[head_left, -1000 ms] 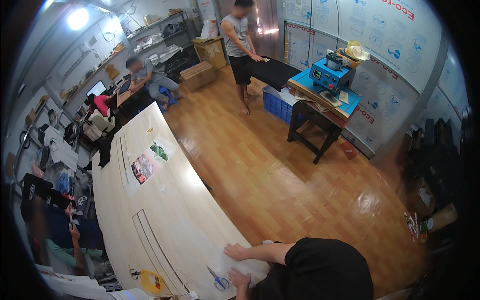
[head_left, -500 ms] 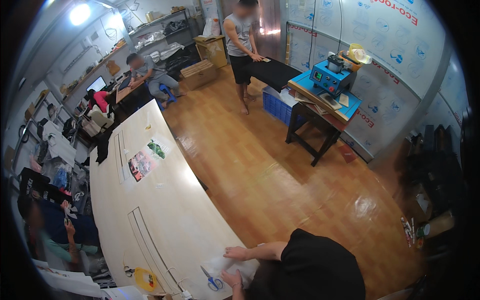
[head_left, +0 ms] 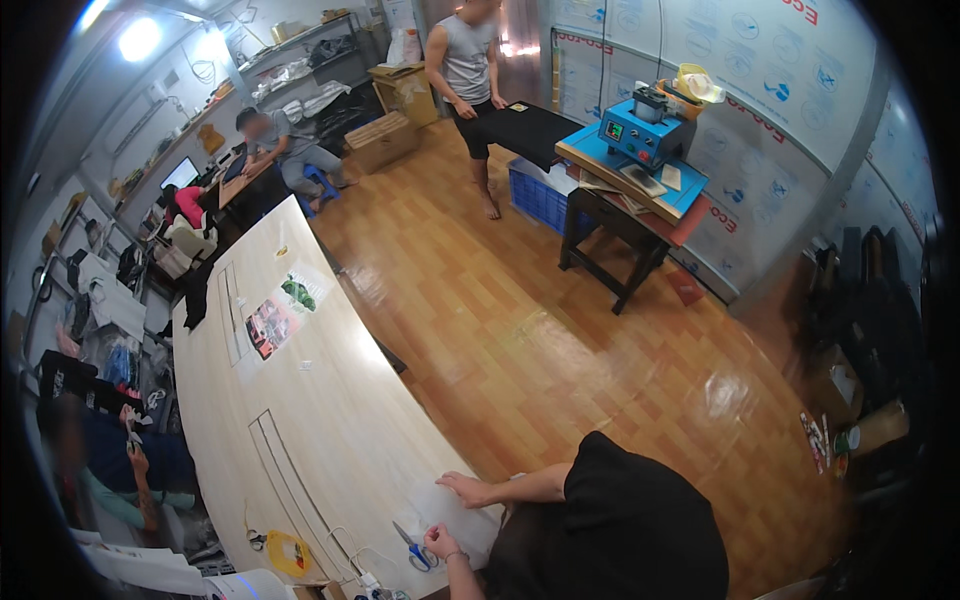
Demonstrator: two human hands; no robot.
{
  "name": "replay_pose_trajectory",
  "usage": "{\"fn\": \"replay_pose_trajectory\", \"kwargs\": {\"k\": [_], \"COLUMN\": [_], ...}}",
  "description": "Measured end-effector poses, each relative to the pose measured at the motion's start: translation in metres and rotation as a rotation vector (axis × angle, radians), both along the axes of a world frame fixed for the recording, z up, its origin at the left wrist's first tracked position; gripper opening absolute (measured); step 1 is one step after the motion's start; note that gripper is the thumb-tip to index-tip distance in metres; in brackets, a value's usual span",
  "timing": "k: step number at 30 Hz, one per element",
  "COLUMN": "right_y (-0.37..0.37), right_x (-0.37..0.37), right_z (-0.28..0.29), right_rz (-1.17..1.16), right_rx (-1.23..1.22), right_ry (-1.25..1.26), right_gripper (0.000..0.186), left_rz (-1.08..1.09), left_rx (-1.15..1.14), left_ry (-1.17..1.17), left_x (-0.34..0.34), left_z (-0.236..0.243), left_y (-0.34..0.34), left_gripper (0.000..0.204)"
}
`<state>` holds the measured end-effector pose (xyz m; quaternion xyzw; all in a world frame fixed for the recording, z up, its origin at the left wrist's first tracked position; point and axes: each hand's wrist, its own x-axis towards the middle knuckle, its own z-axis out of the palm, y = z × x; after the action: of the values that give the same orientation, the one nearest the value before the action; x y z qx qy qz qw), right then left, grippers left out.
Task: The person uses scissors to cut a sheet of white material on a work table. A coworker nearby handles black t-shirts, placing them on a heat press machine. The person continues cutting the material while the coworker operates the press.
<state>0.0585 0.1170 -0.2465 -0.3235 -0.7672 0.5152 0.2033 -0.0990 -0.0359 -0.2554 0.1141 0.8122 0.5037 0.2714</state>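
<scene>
My left hand [head_left: 438,540] is closed in a pinch beside blue-handled scissors [head_left: 418,556] on the pale wooden table [head_left: 330,410]; what its fingertips hold, if anything, is too small to make out. Above it, my right hand [head_left: 460,487] has its fingers loosely apart at the edge of a translucent white sheet [head_left: 465,520] near the table's right edge. A yellow plastic tray [head_left: 287,551], smaller scissors [head_left: 256,542] and a white cable lie to the left.
Printed sheets [head_left: 275,320] lie on the table's far end. A blue press [head_left: 640,140] on a stand faces a standing person [head_left: 462,70] at a black board [head_left: 525,130]; a blue crate [head_left: 538,195] is beneath. Other people work along the left side. Black rolls fill the right.
My left hand has risen and gone from spread fingers to a pinch; my right hand has shifted up and left. The standing person's hand has left the item on the black board.
</scene>
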Motion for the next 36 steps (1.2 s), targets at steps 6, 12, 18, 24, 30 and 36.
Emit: {"fn": "replay_pose_trajectory", "kwargs": {"k": [6,12,18,24,30,36], "right_y": [-0.007,-0.013,-0.008,-0.005,-0.001,-0.003], "right_x": [0.015,0.022,0.046,0.039,0.034,0.026], "right_z": [-0.023,-0.017,0.004,0.012,0.027,0.023], "right_rz": [-0.002,0.12,0.175,0.183,0.23,0.214], "right_rx": [0.035,0.132,0.31,0.359,0.338,0.375], "right_ry": [-0.061,-0.192,-0.402,-0.48,-0.586,-0.611], "right_gripper": [0.089,0.09,0.091,0.091,0.088,0.088], "left_rz": [-0.18,-0.299,-0.393,-0.432,-0.451,-0.482], "left_rx": [-0.101,-0.117,-0.127,-0.305,-0.333,-0.372], "left_ry": [0.015,-0.135,-0.134,-0.128,-0.087,-0.103], "left_x": [0.005,-0.009,0.006,0.008,0.017,0.008], "left_z": [0.003,-0.007,0.001,0.016,0.029,0.018], "left_y": [-0.007,-0.011,-0.006,-0.003,-0.003,-0.006], "left_gripper": [0.023,0.038,0.041,0.049,0.046,0.046]}}
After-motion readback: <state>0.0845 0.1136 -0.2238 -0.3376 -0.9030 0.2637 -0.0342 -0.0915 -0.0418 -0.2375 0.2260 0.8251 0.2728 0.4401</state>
